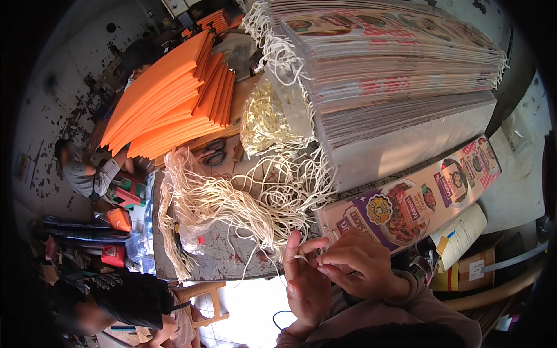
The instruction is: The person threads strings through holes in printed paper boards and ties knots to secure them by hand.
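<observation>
My left hand [306,290] is raised at the table's front edge, one finger pointing up and the others bent inward. A short piece of white cord [300,257] runs by its fingers. My right hand [361,262] meets it from the right, thumb and fingertips pinched on the cord; the exact spot is partly hidden by the fingers. Just beyond the right hand lies a long printed food banner [415,211] with a clear glossy surface. A loose heap of cream-white cords [255,200] spreads over the table to the left of it.
A tall stack of printed banners [406,75] with cord ends stands at the back right. Folded orange sheets [168,98], a bag of gold-coloured clips [267,119] and black-handled scissors [214,155] lie farther left. Two people sit at the left, one [130,298] close by.
</observation>
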Demonstrator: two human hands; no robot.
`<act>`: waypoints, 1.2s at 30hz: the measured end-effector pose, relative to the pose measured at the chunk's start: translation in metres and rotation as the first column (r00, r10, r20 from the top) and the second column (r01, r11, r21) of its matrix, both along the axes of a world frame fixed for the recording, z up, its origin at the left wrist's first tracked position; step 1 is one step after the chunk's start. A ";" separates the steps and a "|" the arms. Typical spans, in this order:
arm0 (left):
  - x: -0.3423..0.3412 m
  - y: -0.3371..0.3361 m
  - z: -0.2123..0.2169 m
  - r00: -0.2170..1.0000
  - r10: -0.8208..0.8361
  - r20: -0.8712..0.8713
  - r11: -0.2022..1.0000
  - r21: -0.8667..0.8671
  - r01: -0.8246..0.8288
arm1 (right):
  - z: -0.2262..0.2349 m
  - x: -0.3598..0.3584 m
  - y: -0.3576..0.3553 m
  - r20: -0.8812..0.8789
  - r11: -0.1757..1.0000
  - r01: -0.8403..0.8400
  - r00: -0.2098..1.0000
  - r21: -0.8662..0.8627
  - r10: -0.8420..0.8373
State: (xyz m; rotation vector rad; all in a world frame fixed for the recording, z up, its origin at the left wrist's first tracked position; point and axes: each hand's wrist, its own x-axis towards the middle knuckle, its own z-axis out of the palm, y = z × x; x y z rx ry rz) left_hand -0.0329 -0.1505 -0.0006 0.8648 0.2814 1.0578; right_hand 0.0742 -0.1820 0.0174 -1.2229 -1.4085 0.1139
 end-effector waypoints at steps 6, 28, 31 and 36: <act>-0.002 -0.006 0.002 0.991 -0.064 -0.115 0.992 0.105 0.076 | -0.001 -0.001 0.001 0.035 0.994 0.104 0.994 0.046 -0.105; -0.015 0.014 0.006 0.894 -0.269 -0.357 0.963 -0.094 0.252 | -0.022 -0.004 -0.009 0.306 0.948 0.181 0.916 0.260 -0.259; -0.013 0.021 0.002 0.905 -0.259 -0.337 0.965 -0.120 0.231 | -0.028 -0.006 -0.010 0.375 0.962 0.089 0.909 0.259 -0.185; -0.025 0.032 -0.030 0.882 -0.342 -0.324 0.935 -0.212 0.284 | -0.032 0.004 0.005 -0.151 0.993 -0.106 0.982 0.050 0.113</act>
